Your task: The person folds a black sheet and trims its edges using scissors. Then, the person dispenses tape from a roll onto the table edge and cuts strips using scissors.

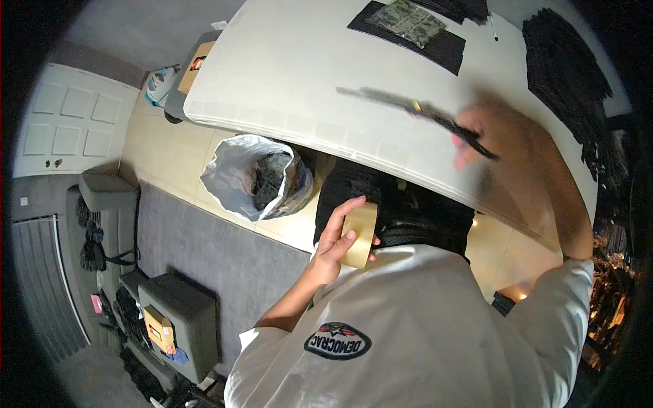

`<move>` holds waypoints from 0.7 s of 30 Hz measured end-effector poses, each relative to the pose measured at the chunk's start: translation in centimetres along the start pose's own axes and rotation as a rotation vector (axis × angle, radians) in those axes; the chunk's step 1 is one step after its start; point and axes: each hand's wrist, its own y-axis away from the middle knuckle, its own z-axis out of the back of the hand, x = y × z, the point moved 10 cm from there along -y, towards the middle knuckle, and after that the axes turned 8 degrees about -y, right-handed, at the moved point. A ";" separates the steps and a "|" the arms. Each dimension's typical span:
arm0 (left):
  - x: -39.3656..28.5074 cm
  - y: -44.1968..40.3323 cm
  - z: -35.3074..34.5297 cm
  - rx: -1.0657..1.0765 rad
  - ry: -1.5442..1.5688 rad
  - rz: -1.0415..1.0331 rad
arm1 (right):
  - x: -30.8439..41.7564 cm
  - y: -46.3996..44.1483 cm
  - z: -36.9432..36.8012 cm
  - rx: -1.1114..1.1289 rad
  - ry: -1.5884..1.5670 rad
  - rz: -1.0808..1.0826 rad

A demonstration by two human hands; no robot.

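A roll of yellowish tape [360, 234] is gripped in my left hand [335, 241], held over my lap with the fingers wrapped round it. Above the white table [286, 81], my right hand [493, 132] is closed on the dark handles of a pair of scissors [435, 117]; both are blurred by motion. The scissor blades point left across the tabletop. Farther back on the table, a patterned packet [408, 22] lies on a flat black piece [452, 54].
Black strips of material [568, 75] are piled at the table's right end, near a pen [494, 28]. A lined bin bag [231, 178] with dark contents stands on the floor beside the table edge. Grey seating [180, 319] is at the lower left.
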 end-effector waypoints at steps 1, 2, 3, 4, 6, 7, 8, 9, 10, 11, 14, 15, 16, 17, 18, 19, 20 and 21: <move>0.0 0.0 0.0 0.002 -0.004 -0.005 | -0.1 -2.3 1.2 -0.075 0.055 0.079; 0.0 0.0 0.0 0.010 -0.008 -0.005 | 0.1 -4.1 2.3 -0.150 0.108 0.158; -0.1 0.1 0.0 0.019 -0.012 -0.004 | 1.3 -5.4 3.2 -0.200 0.190 0.132; -0.5 0.2 -0.1 0.019 -0.018 -0.006 | 2.5 -6.7 4.1 -0.251 0.271 0.107; -1.6 0.4 -0.4 0.030 -0.017 -0.040 | 3.2 -8.9 5.6 -0.593 0.366 0.398; -1.8 0.4 -0.5 0.033 -0.021 -0.041 | 3.3 -10.3 6.2 -0.598 0.365 0.397; -2.2 0.4 -0.4 0.022 -0.027 -0.058 | 4.1 -12.1 6.2 -0.530 0.380 0.398; -2.4 0.4 -0.3 0.010 -0.032 -0.072 | 4.8 -13.7 5.8 -0.460 0.393 0.399; -2.4 0.4 -0.2 0.011 -0.033 -0.070 | 5.2 -14.7 5.9 -0.460 0.391 0.397; -2.3 0.3 0.0 -0.010 -0.039 -0.068 | 5.8 -15.3 6.0 -0.476 0.379 0.427; -2.8 0.3 0.1 -0.013 -0.032 -0.086 | 6.8 -17.0 6.5 -0.505 0.378 0.420; -3.4 0.3 -0.2 0.002 -0.018 -0.110 | 6.5 -17.4 6.6 -0.517 0.391 0.386; -3.8 0.2 -0.3 0.003 -0.020 -0.106 | 6.1 -17.3 6.5 -0.518 0.386 0.384; -4.3 0.2 -0.4 -0.002 -0.011 -0.119 | 6.5 -16.5 6.7 -0.591 0.387 0.473; -4.9 0.1 -0.7 -0.006 -0.002 -0.134 | 7.0 -15.6 7.0 -0.666 0.388 0.562; -5.4 0.1 -0.8 -0.022 0.015 -0.140 | 7.4 -14.7 6.7 -0.670 0.386 0.560; -5.9 0.0 -1.1 -0.019 0.014 -0.138 | 7.8 -13.2 6.1 -0.654 0.304 0.613; -6.6 -0.1 -1.6 -0.003 0.026 -0.148 | 8.5 -11.2 5.4 -0.636 0.221 0.665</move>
